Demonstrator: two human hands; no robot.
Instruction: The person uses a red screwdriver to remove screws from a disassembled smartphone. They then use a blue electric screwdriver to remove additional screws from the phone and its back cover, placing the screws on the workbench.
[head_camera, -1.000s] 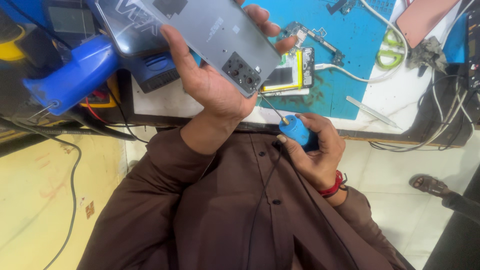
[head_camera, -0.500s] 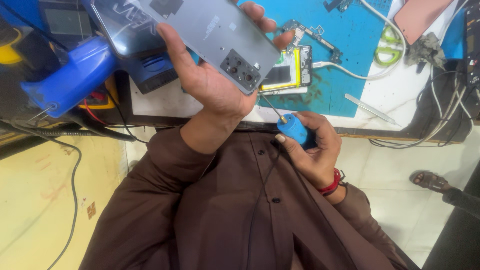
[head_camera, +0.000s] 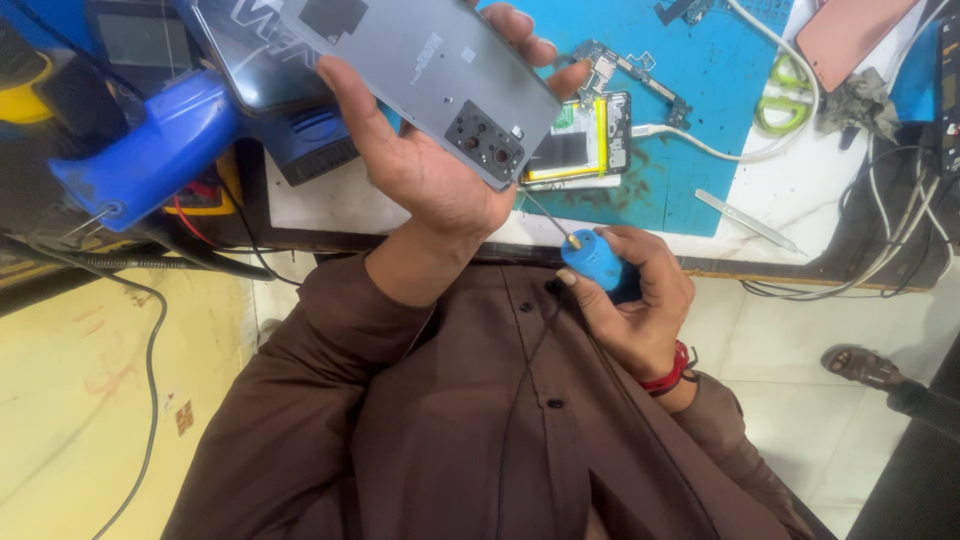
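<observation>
The left hand is gripping a grey phone back cover, with the thumb pressing one long edge and the fingertips curling over the opposite edge. The cover is being held above the near edge of the workbench, tilted, with its camera cut-outs pointing toward the lower right. A dark phone is lying partly behind the cover at the upper left.

The right hand is clenching around a blue screwdriver, holding it just below the bench edge, in front of the brown shirt. The thin metal shaft is pointing up and to the left, toward the cover's lower corner; whether the tip is touching it cannot be told.

On the blue mat, an opened phone with exposed battery is lying just beyond the cover. A circuit board is resting beside it. Green scissors and a white cable are lying further right. Metal tweezers are lying near the mat's corner. A blue heat gun is sitting at the left side.
</observation>
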